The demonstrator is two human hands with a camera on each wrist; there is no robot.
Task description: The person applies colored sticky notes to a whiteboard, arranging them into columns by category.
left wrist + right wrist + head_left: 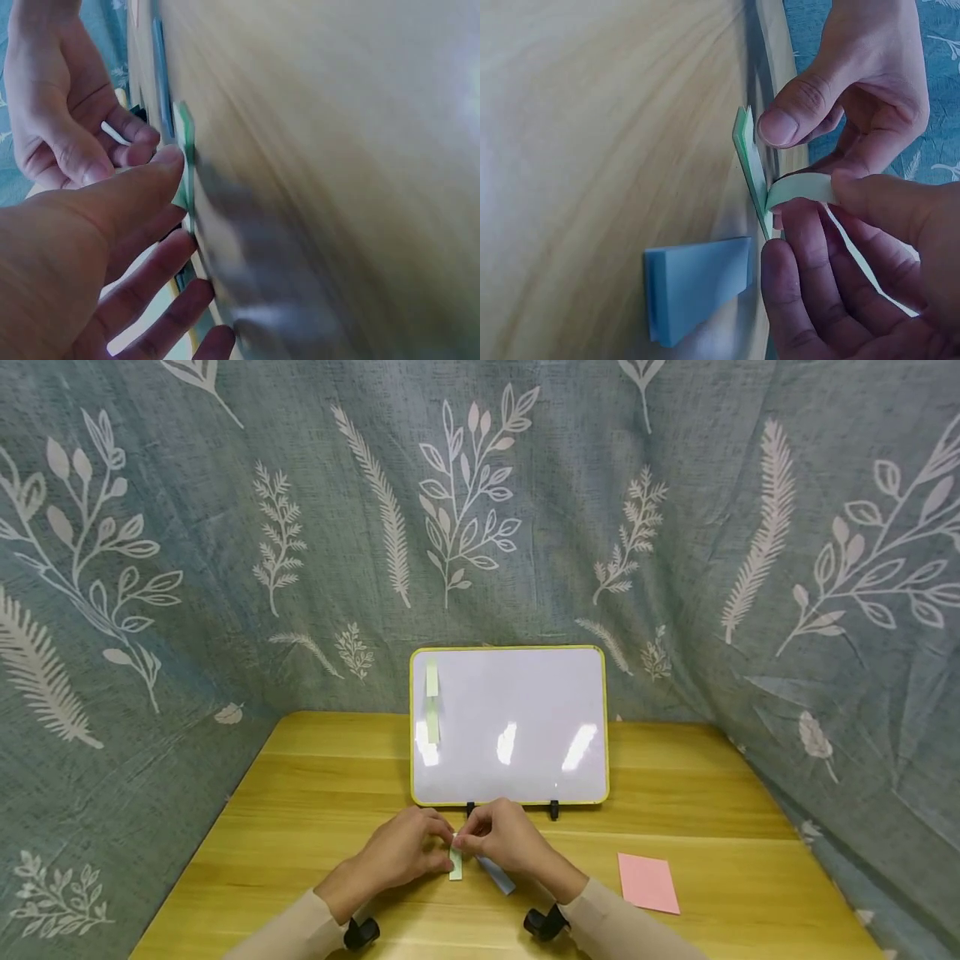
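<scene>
A pale green strip [802,186] is pinched by the right hand [502,835], curled up off its pad!
Thumb and fingers are closed tight on that strip; the green pad [456,868] is seen flat on the worktop [300,827], before the whiteboard [510,702], flanked by the left hand [401,853], its fingers loosely parted, any contact uncertain; the blue pad [705,285] is placed just beside.

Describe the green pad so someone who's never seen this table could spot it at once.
On the table, find the yellow-edged whiteboard. In front of it, the right hand pinches a strip curling off the narrow green pad. Its pale green sets it apart from the blue pad beside it and the broader pink pad farther right.
</scene>
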